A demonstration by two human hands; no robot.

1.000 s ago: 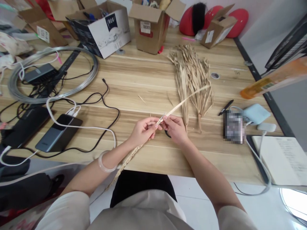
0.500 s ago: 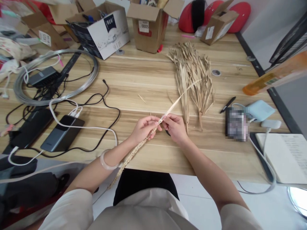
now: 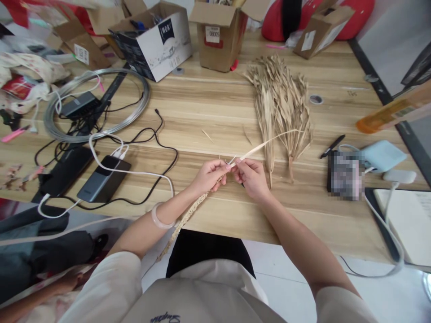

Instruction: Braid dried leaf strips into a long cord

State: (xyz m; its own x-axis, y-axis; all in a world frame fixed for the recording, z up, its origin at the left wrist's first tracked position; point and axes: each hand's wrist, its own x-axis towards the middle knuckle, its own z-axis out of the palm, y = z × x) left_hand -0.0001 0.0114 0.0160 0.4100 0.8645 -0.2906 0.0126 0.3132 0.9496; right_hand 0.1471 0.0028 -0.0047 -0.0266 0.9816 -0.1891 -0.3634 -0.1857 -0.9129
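My left hand (image 3: 212,176) is closed round the upper end of a pale, knotted braid (image 3: 188,215), which slants down past my forearm and over the table's front edge. Between the thumb and fingers of my right hand (image 3: 251,177) is a flat dry leaf strip (image 3: 259,147). Its thin tip curves up to the right, over the dried leaves. Both hands are close together, and the spot where strip and braid meet is partly covered by my fingers. A small dark thing under my right hand is mostly hidden. Beyond it lies a bundle of dried palm leaves (image 3: 281,107).
At left are a wire coil (image 3: 146,96), tangled cables and a power bank (image 3: 103,179). Cardboard boxes (image 3: 218,49) stand at the back. A black pen (image 3: 332,146), a light blue case (image 3: 384,155) and an open notebook (image 3: 404,220) lie right. Another person's arm (image 3: 43,291) shows lower left.
My right hand has drawn slightly away from the left, and the strip now lies lower, bending more to the right. The whole view has shifted a little, revealing another person's arm.
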